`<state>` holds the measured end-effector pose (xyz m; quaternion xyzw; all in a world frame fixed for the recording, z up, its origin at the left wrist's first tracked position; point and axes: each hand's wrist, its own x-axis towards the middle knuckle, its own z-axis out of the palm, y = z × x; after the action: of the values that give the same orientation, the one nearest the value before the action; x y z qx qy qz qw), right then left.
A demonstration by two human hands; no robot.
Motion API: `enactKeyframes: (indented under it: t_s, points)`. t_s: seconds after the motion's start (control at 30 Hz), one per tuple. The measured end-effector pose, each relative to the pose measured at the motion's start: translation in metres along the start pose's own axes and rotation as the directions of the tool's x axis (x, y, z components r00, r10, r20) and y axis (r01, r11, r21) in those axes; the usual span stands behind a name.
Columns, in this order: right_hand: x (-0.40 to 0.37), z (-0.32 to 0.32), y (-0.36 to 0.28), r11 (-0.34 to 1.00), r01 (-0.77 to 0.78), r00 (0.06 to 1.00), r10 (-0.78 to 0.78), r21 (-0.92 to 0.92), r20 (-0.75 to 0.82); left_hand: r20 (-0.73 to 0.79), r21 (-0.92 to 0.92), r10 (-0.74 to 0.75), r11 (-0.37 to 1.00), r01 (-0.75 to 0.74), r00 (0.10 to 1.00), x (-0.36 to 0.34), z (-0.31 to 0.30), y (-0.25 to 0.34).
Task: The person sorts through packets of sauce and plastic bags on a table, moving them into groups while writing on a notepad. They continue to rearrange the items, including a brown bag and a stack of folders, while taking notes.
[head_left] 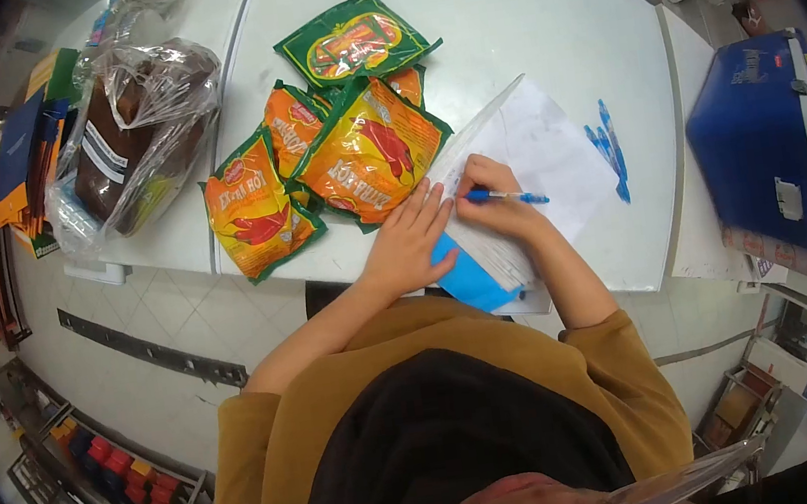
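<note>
My right hand point(498, 202) is closed around a blue pen point(530, 198), held over an open booklet of white pages point(492, 253). The pen's tip is hidden by my fingers. Fingers stretched out, my left hand point(410, 243) lies flat at the booklet's left side, next to its blue cover point(472, 276). Just beyond that hand is a pile of several orange and green snack-like packets point(373, 153) with red chilies printed on them. One packet point(255, 210) lies at the left, and a mostly green one point(353, 42) is at the back.
Several blue pens point(611, 154) lie on the white table point(643, 233) to the right. A brown bag in clear plastic point(137, 134) stands at the left, beside folders point(29, 157). A blue cooler box point(762, 148) is at the far right.
</note>
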<state>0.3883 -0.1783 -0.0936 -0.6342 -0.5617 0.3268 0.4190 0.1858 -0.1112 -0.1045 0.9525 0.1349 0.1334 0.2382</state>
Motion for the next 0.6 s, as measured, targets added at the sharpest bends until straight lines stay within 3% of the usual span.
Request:
enactKeyframes:
  t_s: [0.3,0.5,0.6]
  points:
    - [0.0048,-0.0073,-0.006,0.999,-0.04,0.989,0.044,-0.028,0.138,0.024,-0.007,-0.024,1.0,0.024,0.999,0.0033,-0.0021,0.0002]
    - [0.0049,-0.0027,-0.0053,0.999,-0.044,0.996,0.045,-0.007,0.077,0.028,-0.039,-0.04,0.998,0.041,0.999,0.002,0.0019,-0.0025]
    - [0.0046,-0.0054,-0.0042,0.999,-0.035,0.992,0.038,-0.024,0.119,0.027,-0.028,-0.038,0.999,0.038,0.999,0.0012,0.0024,-0.0023]
